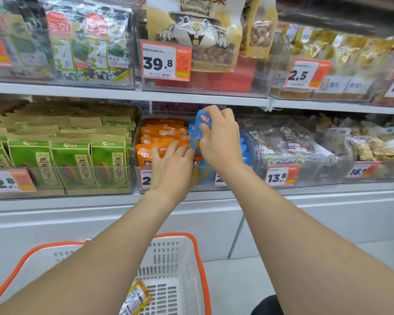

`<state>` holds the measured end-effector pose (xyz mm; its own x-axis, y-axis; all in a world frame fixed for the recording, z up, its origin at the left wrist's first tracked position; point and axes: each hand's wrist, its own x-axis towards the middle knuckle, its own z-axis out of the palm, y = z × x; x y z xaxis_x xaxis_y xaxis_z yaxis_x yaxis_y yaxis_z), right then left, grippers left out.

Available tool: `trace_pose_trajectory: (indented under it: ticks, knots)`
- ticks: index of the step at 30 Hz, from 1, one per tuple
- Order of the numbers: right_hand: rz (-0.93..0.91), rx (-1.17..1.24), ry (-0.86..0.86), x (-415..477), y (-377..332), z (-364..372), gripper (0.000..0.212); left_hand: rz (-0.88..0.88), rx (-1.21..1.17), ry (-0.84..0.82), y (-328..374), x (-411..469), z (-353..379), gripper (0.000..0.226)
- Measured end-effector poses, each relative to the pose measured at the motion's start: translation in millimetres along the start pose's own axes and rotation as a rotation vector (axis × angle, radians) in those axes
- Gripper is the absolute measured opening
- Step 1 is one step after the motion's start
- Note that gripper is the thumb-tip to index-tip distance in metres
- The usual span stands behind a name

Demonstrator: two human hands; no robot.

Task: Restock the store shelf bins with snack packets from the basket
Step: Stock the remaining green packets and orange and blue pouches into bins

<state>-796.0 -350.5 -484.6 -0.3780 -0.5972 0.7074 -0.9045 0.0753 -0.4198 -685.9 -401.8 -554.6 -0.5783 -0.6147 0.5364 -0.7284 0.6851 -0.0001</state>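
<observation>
If my left grip [172, 167], fingers flat on the orange foil packets [162, 135], eases off, they could slump into the gap and the small blue foil snack packet [201, 126] would jam. My right grip [221, 139] pinches that blue packet near its top, arm outstretched, just above the clear plastic shelf bin [250, 139].

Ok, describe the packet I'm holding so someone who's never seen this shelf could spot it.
On the lower shelf, find the clear bin right of the green bags, with orange packets on its left and blue on its right. The blue packet is in the right hand above that bin. It alone is held up in fingers, unlike the other blue packets lying stacked.
</observation>
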Motion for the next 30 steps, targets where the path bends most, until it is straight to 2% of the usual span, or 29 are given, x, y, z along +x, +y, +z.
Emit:
trace_pose_trajectory:
  ticks: [7, 12, 18, 25, 28, 30]
  knots:
    - [0.039, 0.134, 0.048, 4, 13, 2, 0.022, -0.131, -0.109, 0.128, -23, 5, 2, 0.020]
    - [0.010, 0.116, -0.154, 0, 23, 5, 0.022, -0.094, -0.176, 0.147, -27, 2, 4, 0.008]
    - [0.100, -0.131, -0.361, -3, 29, 8, 0.024, -0.060, -0.143, 0.147, -26, 0, 8, 0.016]
    - [0.044, -0.364, -0.579, -3, 28, 11, 0.028, -0.068, -0.159, 0.113, -28, 0, 11, 0.037]
    - [0.017, -0.387, -0.699, -3, 32, 14, 0.048, -0.082, -0.201, 0.094, -28, 2, 11, 0.037]
    - [0.023, -0.340, -0.696, -2, 32, 14, 0.055, -0.099, -0.209, 0.080, -25, 4, 11, 0.034]
